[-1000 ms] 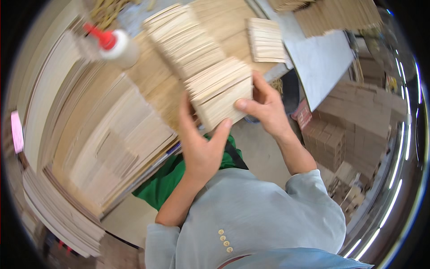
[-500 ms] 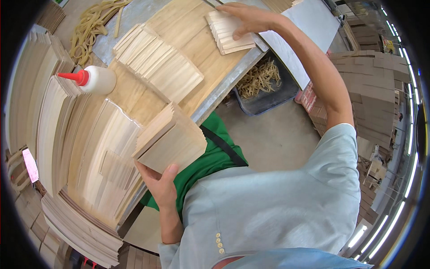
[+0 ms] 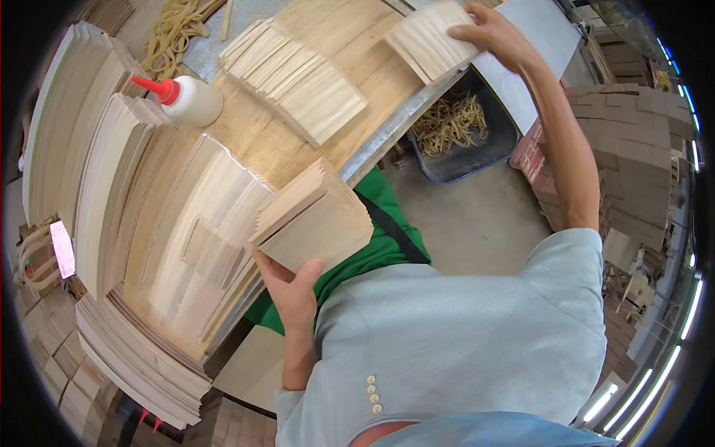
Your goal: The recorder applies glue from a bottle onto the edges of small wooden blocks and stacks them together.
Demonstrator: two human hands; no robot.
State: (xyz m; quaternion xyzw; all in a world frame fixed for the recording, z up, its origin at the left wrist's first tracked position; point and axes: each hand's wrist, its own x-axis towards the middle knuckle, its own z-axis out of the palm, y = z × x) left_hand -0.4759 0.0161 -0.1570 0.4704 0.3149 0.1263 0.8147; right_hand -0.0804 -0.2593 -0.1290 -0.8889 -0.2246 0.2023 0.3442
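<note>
My left hand is closed on the near edge of a block of stacked thin wooden boards, held over the table's front edge and my green apron. At the far right of the table, my right hand grips the right end of a smaller stack of wooden pieces, thumb on top and the other fingers mostly hidden; the stack is tilted. Between the two lies a fanned row of overlapping wooden pieces. White glue runs along an edge of the light boards beside my left hand.
A white glue bottle with a red nozzle is on the left. Tall board stacks line the left side. Yellowish bands lie at the far left. Below the table edge is a dark bin with tan strips.
My right hand has closed round the end of the smaller stack and shifted it right and toward me, tilting it. My left hand keeps its hold. The whole view has shifted slightly.
</note>
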